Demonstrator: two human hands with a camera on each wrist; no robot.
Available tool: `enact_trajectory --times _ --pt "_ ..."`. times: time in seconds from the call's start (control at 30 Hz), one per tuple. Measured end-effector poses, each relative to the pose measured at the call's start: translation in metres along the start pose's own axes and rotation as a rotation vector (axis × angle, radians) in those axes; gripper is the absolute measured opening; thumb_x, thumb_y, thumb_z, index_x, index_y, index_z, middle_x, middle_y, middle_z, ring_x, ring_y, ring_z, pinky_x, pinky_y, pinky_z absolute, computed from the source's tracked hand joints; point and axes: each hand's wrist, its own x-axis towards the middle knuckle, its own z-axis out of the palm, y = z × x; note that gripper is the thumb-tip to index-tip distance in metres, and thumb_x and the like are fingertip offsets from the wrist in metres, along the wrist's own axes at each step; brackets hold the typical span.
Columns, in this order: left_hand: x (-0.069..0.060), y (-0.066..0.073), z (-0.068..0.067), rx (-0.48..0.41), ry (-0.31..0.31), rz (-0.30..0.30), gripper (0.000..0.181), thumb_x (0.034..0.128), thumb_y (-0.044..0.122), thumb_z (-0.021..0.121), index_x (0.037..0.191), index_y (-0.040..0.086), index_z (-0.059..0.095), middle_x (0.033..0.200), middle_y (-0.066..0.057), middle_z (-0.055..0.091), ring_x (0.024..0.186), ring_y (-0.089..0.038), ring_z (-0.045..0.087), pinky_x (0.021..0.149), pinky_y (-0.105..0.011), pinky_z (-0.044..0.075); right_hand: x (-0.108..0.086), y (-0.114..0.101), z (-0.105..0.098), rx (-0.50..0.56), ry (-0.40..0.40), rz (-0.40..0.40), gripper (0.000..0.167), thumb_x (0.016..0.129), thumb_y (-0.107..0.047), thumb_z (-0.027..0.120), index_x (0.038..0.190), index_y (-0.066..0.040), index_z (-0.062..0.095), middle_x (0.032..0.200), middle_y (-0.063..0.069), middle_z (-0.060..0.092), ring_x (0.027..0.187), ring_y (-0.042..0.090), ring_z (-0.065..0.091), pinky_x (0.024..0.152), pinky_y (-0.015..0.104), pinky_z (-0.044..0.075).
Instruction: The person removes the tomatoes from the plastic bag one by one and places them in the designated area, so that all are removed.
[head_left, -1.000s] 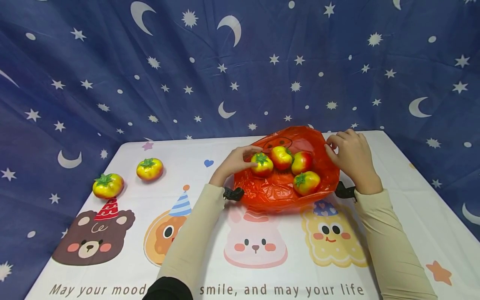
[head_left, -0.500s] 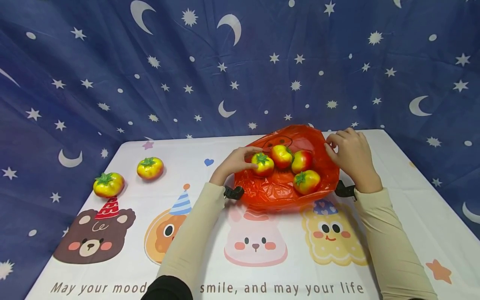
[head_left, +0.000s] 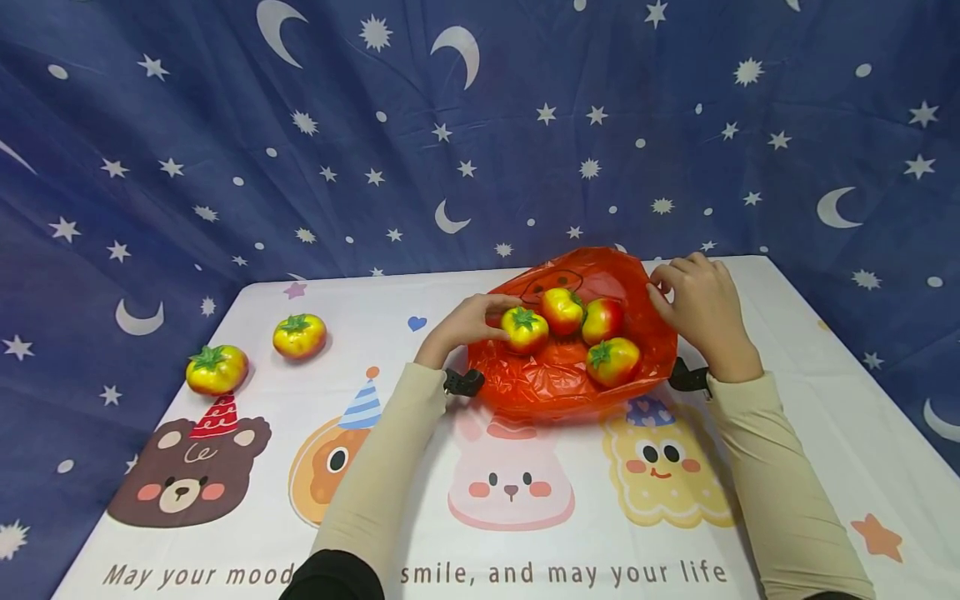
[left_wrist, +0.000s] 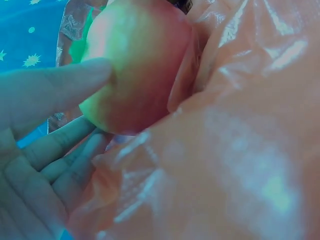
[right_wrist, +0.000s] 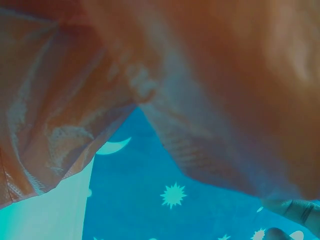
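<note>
A red plastic bag (head_left: 555, 375) lies spread open on the table, with several yellow-and-red tomatoes inside. At its left side, my left hand (head_left: 467, 323) is beside a green-topped tomato (head_left: 525, 331). In the left wrist view, the thumb (left_wrist: 87, 77) overlaps the tomato's side, and the other fingers extend loosely below it. My right hand (head_left: 701, 308) pinches the bag's right edge between thumb and fingers. The right wrist view is mostly filled by the bag (right_wrist: 210, 90), with fingertips (right_wrist: 295, 210) at its lower right edge.
Two more tomatoes, one nearer (head_left: 217, 370) and one farther back (head_left: 300, 337), stand on the left part of the table. A white cartoon-printed cloth (head_left: 510, 550) covers the table. Behind it hangs a blue star-and-moon curtain (head_left: 337, 208).
My left hand has drawn back slightly to the left, its thumb leaving the front of the tomato, which stays in the bag. The right hand keeps its hold on the bag's edge.
</note>
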Motion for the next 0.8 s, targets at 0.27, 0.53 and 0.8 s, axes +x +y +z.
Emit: enact_trajectory --times 0.27,0.53,0.8 --pt "0.0000 -0.0043 0.0026 -0.081 0.007 -0.013 0.057 0.0797 0.001 0.071 0.133 0.000 0.051 0.134 -0.015 0.056 0.124 -0.028 0.053 0.105 -0.034 0.044 0.0005 0.0006 0.0000 -0.003 0.002 -0.005 0.008 0.077 -0.006 0.069 0.074 0.000 0.065 0.068 0.017 0.064 0.073 0.035 0.052 0.064 0.048 0.045" --pt "0.0027 -0.0080 0.0051 -0.073 -0.012 -0.051 0.060 0.0791 0.005 0.073 0.134 0.002 0.050 0.136 -0.014 0.054 0.124 -0.031 0.052 0.106 -0.038 0.042 -0.0001 0.0008 0.0002 0.003 0.008 -0.006 0.008 0.077 -0.006 0.069 0.074 0.000 0.065 0.068 0.017 0.064 0.073 0.035 0.052 0.066 0.049 0.045" --pt "0.0012 -0.0038 0.0057 -0.063 -0.012 -0.058 0.060 0.0784 0.007 0.074 0.134 0.001 0.050 0.136 -0.015 0.053 0.126 -0.031 0.051 0.107 -0.038 0.041 -0.0005 0.0006 -0.0001 0.007 0.017 -0.010 0.007 0.077 -0.006 0.069 0.074 0.000 0.065 0.068 0.017 0.064 0.072 0.034 0.051 0.064 0.048 0.045"
